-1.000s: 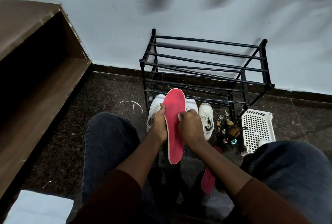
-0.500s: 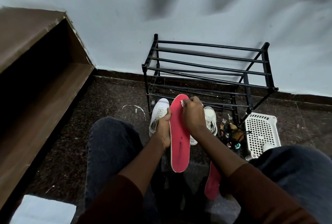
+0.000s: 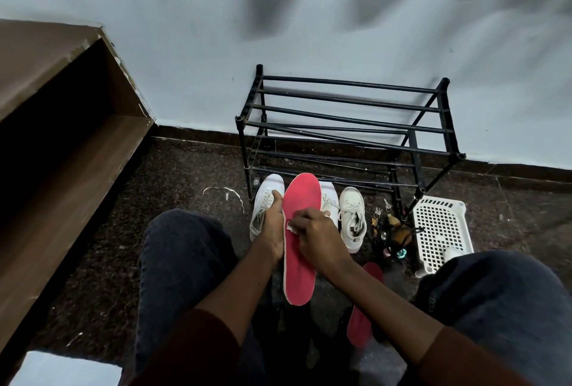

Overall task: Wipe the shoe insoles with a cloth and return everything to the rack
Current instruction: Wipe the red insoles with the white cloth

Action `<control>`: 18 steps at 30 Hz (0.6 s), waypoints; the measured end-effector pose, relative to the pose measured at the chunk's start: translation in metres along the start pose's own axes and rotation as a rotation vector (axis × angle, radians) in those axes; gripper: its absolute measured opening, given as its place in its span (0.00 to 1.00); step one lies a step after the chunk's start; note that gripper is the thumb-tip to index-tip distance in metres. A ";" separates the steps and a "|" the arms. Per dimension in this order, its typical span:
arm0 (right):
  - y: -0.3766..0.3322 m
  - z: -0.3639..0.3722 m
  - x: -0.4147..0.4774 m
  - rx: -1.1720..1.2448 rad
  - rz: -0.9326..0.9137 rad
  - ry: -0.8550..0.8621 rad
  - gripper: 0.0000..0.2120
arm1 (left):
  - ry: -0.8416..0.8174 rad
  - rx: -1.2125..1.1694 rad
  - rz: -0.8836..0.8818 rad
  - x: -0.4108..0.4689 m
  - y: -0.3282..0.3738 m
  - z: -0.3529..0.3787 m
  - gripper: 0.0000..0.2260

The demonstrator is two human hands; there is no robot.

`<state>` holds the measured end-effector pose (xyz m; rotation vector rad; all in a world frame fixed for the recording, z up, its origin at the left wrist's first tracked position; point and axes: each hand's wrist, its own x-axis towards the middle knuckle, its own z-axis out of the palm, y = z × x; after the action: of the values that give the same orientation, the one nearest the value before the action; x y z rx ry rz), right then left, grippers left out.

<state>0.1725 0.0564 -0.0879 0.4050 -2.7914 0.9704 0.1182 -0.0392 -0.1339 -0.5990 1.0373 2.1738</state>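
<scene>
Fingers of the right hand are curling tight round a small white cloth and pressing it to the face of a long red foam insole. The left hand is gripping that insole's left edge near mid-length. The insole is hanging clear of the floor between the person's knees, its toe end pointing toward the black tubular metal rack.

The piece is looking thin, light and bendy, and is likely to bow under a hard rub. Bracing it from behind where the cloth is bearing down, and taking it by the rim rather than the tip, appears the sound hold. Its matte top is seeming unlikely to slip.

A second red insole is lying on the dark speckled stone floor beneath the right forearm. White lace-up sneakers are standing on the floor just before the rack, with a white perforated plastic basket to their right and a jumble of small items, too small to make out, between them. The rack is standing against a pale blue wall. A brown wooden shelf unit is lining the left side.
</scene>
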 end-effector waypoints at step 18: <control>0.012 0.010 0.026 -0.052 -0.003 0.055 0.09 | -0.025 -0.070 -0.013 -0.002 -0.002 0.004 0.20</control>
<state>0.1435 0.0543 -0.0966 0.3695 -2.7590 0.8921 0.1206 -0.0355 -0.1317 -0.6075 0.9454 2.2081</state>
